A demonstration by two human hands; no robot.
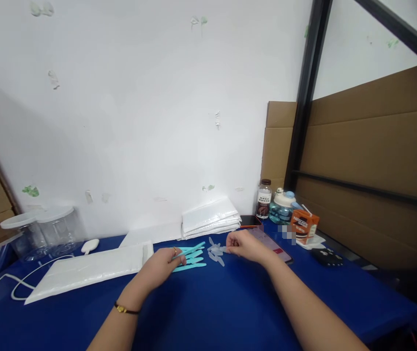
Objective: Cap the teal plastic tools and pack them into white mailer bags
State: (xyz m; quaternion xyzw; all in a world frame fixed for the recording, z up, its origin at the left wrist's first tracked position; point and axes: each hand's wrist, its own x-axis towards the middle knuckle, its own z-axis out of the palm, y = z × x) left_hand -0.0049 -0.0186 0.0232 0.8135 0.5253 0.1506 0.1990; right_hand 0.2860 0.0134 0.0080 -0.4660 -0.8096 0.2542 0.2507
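My left hand [164,263] is closed on a slim turquoise plastic stick [196,247], with its tip pointing away to the right. Several more turquoise sticks [195,266] fan out under and beside the fingers on the blue tabletop; whether the hand grips any of these as well, I cannot tell. Just to the right lies a loose pile of small translucent plastic pieces [215,252], shaped like narrow caps. At the pile's right edge my right hand [243,245] pinches one of these translucent pieces [225,249] between thumb and fingers.
White plastic mailers [211,217] are stacked against the wall, and a long white package [91,270] lies at left near clear canisters [58,234]. Behind my right hand are a phone [270,243], a bottle [264,200], a water jug [281,209] and an orange drink carton [304,226].
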